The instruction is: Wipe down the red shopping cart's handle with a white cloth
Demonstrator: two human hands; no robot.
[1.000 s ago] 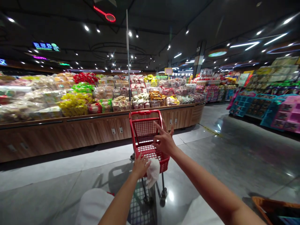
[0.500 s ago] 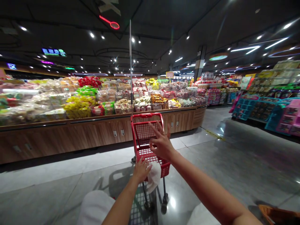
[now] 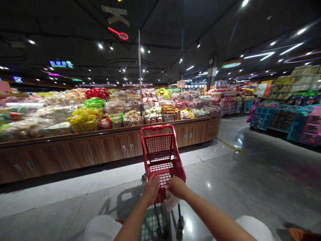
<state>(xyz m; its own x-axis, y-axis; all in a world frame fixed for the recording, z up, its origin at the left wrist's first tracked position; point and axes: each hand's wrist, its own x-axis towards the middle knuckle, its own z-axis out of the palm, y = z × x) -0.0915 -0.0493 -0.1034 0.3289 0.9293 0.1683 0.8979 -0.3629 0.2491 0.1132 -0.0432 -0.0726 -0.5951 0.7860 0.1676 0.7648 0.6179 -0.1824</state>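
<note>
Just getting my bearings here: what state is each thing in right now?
red cart: upright, basket empty.
pole: upright at the cart's far corner.
left hand: laid on the cart's near rim; grip unclear.
right hand: on the near rim, over the cloth; grip unclear.
white cloth: hanging below the rim.
display counter: piled with packaged goods.

cart (image 3: 162, 160) frame centre | bench (image 3: 75, 147) behind it, centre-left | shelves (image 3: 286, 115) right edge | both hands on cart's near rim

dim hall | ceiling spotlights (image 3: 100, 46) | floor (image 3: 225, 187) glare | edges warped, blurred
</note>
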